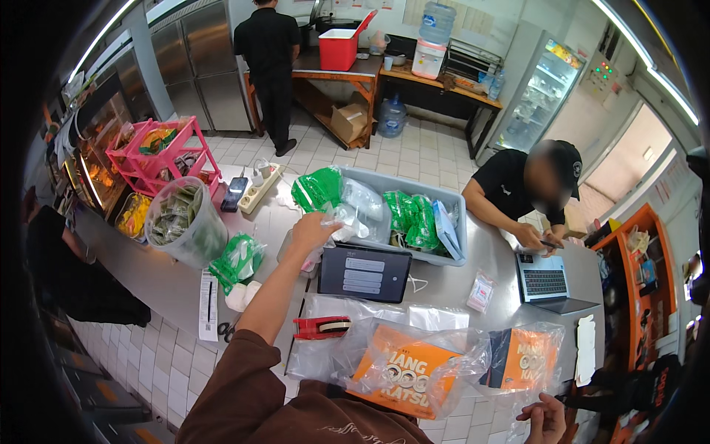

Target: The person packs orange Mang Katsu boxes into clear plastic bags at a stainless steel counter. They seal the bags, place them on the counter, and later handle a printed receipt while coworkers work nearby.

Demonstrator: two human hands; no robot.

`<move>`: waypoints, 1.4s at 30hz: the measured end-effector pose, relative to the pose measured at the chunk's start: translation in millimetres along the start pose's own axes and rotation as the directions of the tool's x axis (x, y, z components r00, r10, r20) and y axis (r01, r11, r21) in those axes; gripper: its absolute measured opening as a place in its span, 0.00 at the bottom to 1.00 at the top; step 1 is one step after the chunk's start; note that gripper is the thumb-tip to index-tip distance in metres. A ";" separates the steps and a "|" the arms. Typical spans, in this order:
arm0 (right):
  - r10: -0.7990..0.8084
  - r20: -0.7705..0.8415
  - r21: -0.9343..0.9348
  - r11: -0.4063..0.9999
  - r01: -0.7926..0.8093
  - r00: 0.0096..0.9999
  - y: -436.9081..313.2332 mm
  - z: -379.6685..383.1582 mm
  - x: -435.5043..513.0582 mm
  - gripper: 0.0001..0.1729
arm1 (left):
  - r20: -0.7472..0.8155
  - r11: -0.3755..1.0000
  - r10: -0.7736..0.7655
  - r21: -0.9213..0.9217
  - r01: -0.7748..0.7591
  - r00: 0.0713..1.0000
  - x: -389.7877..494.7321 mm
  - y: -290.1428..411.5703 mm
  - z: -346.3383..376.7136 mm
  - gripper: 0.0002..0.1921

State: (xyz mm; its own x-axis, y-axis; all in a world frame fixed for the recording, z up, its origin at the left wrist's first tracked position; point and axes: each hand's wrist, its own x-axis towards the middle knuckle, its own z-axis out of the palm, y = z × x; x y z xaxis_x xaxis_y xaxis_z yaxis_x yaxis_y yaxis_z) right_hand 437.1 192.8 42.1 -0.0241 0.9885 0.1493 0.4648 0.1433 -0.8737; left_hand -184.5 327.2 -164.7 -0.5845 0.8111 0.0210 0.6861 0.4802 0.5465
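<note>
My left hand reaches to the near left edge of a grey-blue plastic bin, at clear plastic packaging; whether it grips any is hard to tell. Green plastic packs and a light blue box lie in the bin. My right hand is at the lower right, fingers partly curled, beside the clear bag around a small orange and dark box. A larger orange box in a clear bag lies in front of me. Behind it are a red tape dispenser and a tablet.
A clear tub of packets, a pink rack, a power strip and scissors are to the left. A person in a black cap sits by a laptop at right. Another person stands at the back, one at far left.
</note>
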 end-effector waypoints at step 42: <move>-0.001 0.015 0.048 0.999 0.001 1.000 -23.2 -2.2 -15.0 0.16 | -0.183 0.963 0.239 0.169 -0.209 0.954 20.7 -5.6 21.8 0.16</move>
State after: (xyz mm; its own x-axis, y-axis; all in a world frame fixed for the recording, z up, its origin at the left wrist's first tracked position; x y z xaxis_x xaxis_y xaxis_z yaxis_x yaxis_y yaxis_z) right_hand 428.6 174.5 61.1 -0.0377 0.9889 0.1438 0.4221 0.1462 -0.8947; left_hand -191.0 348.7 -185.6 -0.4728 0.8270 0.3042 0.8561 0.3494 0.3808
